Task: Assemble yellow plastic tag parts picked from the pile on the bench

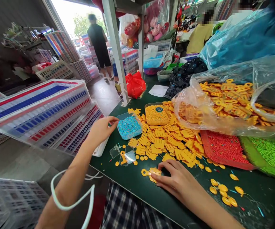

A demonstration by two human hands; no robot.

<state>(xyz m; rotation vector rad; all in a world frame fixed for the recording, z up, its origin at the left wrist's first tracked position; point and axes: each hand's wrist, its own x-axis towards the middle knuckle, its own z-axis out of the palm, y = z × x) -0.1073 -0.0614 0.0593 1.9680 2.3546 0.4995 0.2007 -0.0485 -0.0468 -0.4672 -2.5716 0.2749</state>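
The right hand (pixel 178 179) is resting on the dark green tabletop (pixel 128 181), its spread fingers (pixel 162 166) touching a flat yellow plastic ring-ended tag (pixel 155 172) at their 9 o'clock, long axis running 9-to-3; grip unclear. The right hand is nearer it. The open left hand (pixel 101 129) is hovering, fingertips (pixel 116 119) just beside a clear plastic tray of blue beads (pixel 134 135) at 3 o'clock.

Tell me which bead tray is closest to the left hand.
The small tray of blue beads, just by the fingertips of the left hand. The yellow-bead tray sits farther along the table, and the red-bead tray farther still.
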